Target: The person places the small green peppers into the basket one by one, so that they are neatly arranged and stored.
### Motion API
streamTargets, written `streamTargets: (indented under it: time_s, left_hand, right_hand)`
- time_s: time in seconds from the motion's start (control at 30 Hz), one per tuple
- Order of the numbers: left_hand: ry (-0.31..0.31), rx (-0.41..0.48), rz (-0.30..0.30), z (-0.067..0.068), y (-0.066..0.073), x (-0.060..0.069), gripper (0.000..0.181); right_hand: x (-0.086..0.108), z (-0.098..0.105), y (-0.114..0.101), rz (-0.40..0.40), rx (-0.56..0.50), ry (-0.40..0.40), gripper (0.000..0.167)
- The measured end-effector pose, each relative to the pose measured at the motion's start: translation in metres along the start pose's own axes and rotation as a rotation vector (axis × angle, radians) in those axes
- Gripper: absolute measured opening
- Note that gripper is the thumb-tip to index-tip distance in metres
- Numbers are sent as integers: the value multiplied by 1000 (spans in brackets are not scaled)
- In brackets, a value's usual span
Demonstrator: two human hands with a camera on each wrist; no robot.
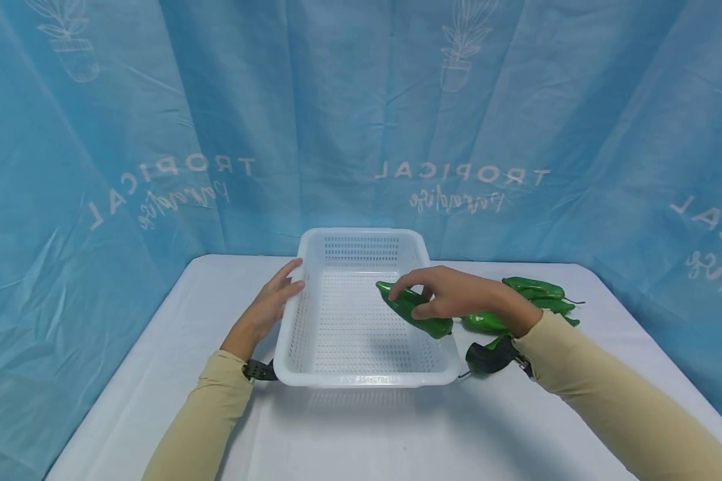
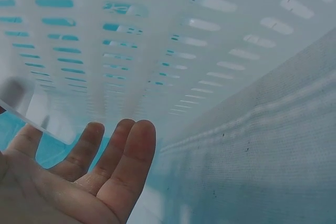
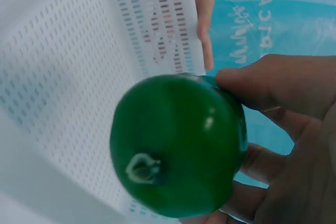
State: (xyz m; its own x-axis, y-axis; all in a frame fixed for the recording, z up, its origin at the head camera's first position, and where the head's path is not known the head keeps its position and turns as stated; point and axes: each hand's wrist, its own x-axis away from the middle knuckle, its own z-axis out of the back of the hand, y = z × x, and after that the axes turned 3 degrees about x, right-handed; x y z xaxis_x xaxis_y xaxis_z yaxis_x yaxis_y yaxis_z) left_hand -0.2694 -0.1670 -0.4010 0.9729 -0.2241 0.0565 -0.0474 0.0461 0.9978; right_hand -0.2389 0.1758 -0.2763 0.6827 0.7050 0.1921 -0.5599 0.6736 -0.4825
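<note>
My right hand point(image 1: 451, 294) pinches a long green pepper point(image 1: 405, 310) between thumb and fingers, over the right side of a white perforated plastic basket point(image 1: 361, 381). In the right wrist view the pepper point(image 3: 176, 129) shows its blunt stem end toward the camera, with the basket's floor point(image 3: 58, 56) behind it. My left hand point(image 1: 269, 304) is at the basket's left rim, its fingertips at the edge. Seen from the left wrist, the fingers point(image 2: 134, 156) stretch out loosely along the outside of the slotted wall.
Several more green peppers point(image 1: 535, 289) lie on the white-covered table point(image 1: 361, 441) right of the basket, partly hidden by the right forearm. A dark wrist strap point(image 1: 490, 357) hangs near them. Blue printed curtains point(image 1: 349, 133) surround the table's back and sides.
</note>
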Motion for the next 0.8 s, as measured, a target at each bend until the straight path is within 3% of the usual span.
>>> streamTargets:
  time_s: [0.27,0.63,0.8]
  left_hand:
    - [2,-12,-9,0,-1,-1,66]
    - [25,7,19,-1,-3,-2,67]
    - [23,18,16,-3,-4,-3,66]
  right_hand:
    - [-12,-10,-4,38,-18,-29,40]
    - [-29,-18,-6,-38,-65,-72,45]
    - [-37,-22,-6,18,-63,-98,45]
